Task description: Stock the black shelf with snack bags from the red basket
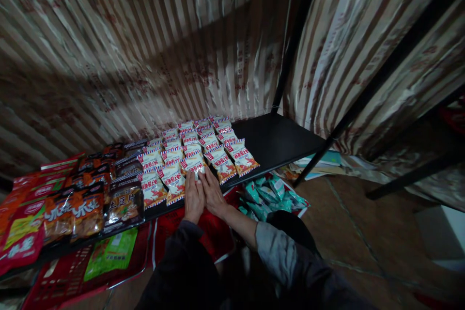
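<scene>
My left hand point(194, 198) and my right hand point(213, 194) lie side by side at the front edge of a black shelf point(286, 140). Both have their fingers stretched out flat, the tips resting on the lower part of a white-and-red snack packet point(192, 162). What lies under the fingertips is hidden. More packets of the same kind stand around it in rows several deep, such as the one to the left point(172, 180) and the one to the right point(221, 162). The right-most front packet point(242, 157) is apart from my hands.
Left on the shelf are dark brown packets point(124, 202), orange-and-black packets point(87, 210) and pink-yellow bags point(25, 232). Below are a red basket point(65, 271) with a green packet point(112, 254) and a heap of teal packets point(271, 193). Black posts point(337, 131) stand right.
</scene>
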`<act>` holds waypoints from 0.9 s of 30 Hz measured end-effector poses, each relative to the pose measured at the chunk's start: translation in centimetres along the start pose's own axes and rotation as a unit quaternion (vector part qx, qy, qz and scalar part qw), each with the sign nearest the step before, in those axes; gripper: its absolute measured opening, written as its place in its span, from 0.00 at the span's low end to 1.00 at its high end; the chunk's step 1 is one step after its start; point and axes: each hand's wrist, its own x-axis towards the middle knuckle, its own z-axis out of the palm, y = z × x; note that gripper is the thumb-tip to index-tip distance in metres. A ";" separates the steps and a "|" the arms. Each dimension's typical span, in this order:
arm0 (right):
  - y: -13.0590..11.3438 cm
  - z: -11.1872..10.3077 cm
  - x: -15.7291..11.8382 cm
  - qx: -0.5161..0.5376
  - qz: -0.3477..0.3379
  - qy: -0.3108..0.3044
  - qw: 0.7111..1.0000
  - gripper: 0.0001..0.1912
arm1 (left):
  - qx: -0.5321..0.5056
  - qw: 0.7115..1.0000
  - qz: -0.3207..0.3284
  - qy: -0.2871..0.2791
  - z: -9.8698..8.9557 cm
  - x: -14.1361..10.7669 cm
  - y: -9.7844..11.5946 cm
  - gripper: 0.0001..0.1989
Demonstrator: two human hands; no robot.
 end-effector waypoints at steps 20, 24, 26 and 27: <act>5.4 -5.6 0.6 0.005 0.070 0.019 0.997 0.28 | -0.053 0.999 0.008 0.002 6.8 2.6 4.6 0.25; 5.2 -5.1 0.8 0.012 0.071 0.009 0.997 0.28 | -0.045 0.999 0.021 0.006 6.4 2.8 4.3 0.25; 5.2 -5.0 0.8 0.014 0.072 0.003 0.997 0.27 | -0.043 0.999 0.022 0.001 6.3 2.7 4.3 0.24; 5.2 -5.1 0.8 0.015 0.070 0.001 0.997 0.27 | -0.041 0.999 0.021 0.000 6.3 2.6 4.4 0.24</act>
